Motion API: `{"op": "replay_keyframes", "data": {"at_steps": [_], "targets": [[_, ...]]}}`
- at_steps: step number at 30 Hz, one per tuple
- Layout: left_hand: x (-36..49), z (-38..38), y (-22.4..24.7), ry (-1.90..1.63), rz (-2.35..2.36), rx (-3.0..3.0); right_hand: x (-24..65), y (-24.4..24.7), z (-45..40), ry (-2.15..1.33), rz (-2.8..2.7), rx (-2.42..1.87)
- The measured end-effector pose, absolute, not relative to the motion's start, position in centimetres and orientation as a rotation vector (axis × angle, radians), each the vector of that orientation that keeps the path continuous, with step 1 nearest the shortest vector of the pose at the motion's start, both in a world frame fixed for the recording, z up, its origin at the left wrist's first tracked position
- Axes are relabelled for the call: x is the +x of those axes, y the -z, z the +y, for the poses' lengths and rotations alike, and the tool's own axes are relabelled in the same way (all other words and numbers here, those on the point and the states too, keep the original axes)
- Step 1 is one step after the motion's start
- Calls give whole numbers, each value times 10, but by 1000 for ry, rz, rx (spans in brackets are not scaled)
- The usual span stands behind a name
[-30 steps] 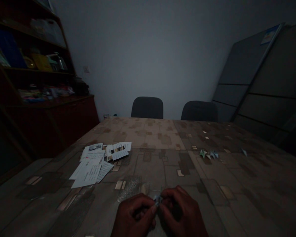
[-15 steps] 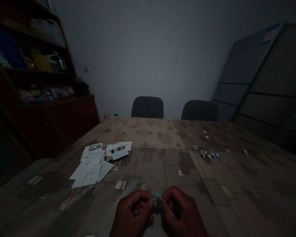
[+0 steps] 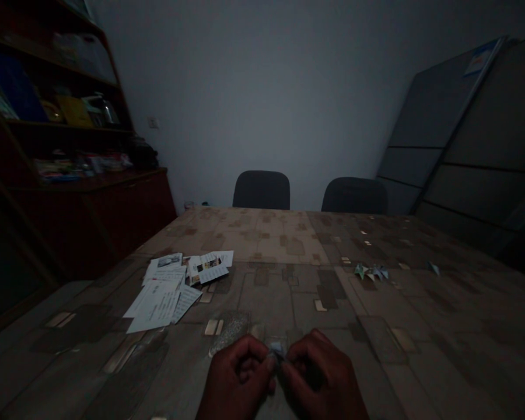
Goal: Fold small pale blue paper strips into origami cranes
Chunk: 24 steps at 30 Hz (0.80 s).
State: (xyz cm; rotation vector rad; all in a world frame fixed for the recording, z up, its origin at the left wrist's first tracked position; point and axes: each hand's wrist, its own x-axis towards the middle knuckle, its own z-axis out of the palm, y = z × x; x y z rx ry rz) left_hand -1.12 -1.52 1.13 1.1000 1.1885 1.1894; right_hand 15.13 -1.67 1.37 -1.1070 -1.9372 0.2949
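Between my fingertips, near the bottom centre of the view, is a small piece of folded paper (image 3: 276,348), pale on top. My left hand (image 3: 240,376) pinches its left side with thumb and index finger, the other fingers curled. My right hand (image 3: 321,373) pinches the right side in the same way. The fingertips hide much of the paper, and its exact shape is too small and dark to tell.
Loose printed papers (image 3: 157,297) lie on the patterned tablecloth (image 3: 271,297) at the left. Several small folded paper pieces (image 3: 371,272) sit at the right, with another (image 3: 433,268) farther right. Two chairs (image 3: 261,189) stand behind the table; a cabinet (image 3: 126,204) is at the left.
The small paper has turned or folded between my fingers; its patterned face no longer shows. My right fingertips have moved slightly left, closer to my left ones.
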Motion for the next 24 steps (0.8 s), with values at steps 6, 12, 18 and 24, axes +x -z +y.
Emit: {"op": "replay_keyframes", "data": {"at_steps": [6,12,18,24], "targets": [[-10,-14,-13,-1172,1193,1145,151,-13,-15,-281,-1951,-1116],[-10,-15,-7,-1126,1287,1214,151,-11,-15,-227,-1967,-1073],[-13,-15,-8,-1143,1216,1291,149,-14,-15,-366,-1989,-1010],[-9,-13,-10,-1170,1195,1368,150,-11,-13,-572,-1903,-1137]]}}
